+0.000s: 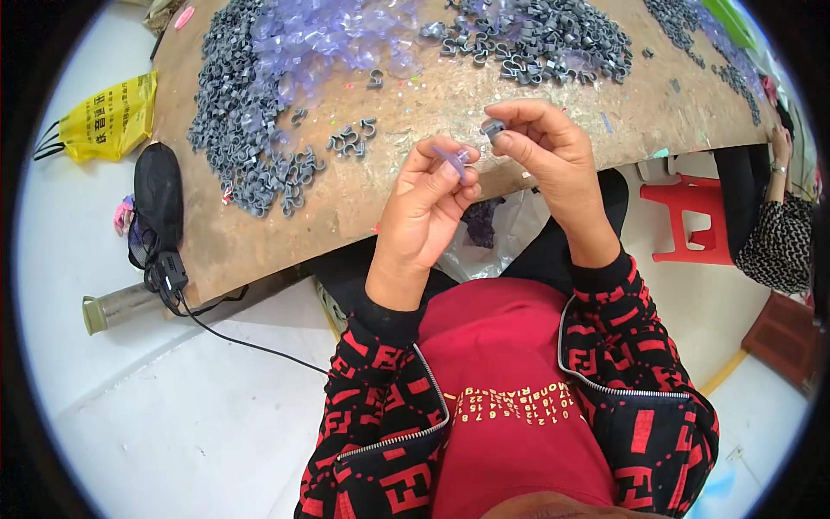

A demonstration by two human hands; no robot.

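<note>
Between the thumb and fingers of my left hand (413, 206) is a clear purple suction cup (450, 163), its disc turned edge-on. My right hand (555, 166) pinches a small grey plastic clip (492, 129) between thumb and forefinger. The two pieces are apart, a short gap between them, held above the near edge of the wooden table (346, 203). Loose grey clips (352, 138) lie on the board beyond my left hand. Farther off are a heap of purple suction cups (333, 39) and a pile of grey clips (553, 43).
More grey clips (251, 160) spread along the table's left side. A black pouch (158, 195) with a cable hangs at the left corner, near a yellow bag (112, 117) and a clear bottle (121, 309). At right stands a red stool (692, 212), beside another person's patterned sleeve (778, 238).
</note>
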